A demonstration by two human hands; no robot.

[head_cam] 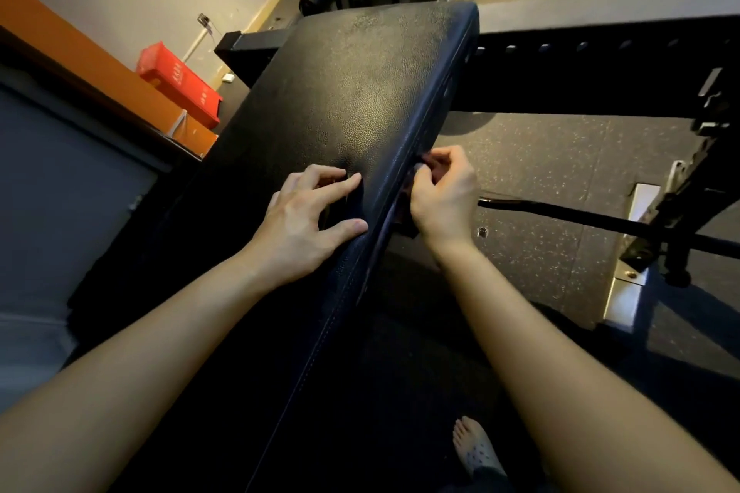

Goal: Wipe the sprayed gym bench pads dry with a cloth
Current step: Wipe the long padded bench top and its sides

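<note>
The dark cloth lay draped over the right edge of the bench pad. The left hand clutched it on top; the right hand pinched its hanging part beside that edge.

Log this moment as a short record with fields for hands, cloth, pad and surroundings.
left hand: on top of the bench pad, fingers bent round a dark cloth
right hand: at the pad's side edge, fingers curled, apparently pinching the cloth there
dark cloth: seems draped over the pad's edge between both hands; hard to outline against the black pad
bench pad: black, textured, sheen on top; wetness cannot be told
surroundings: speckled floor, red box by the wall
</note>
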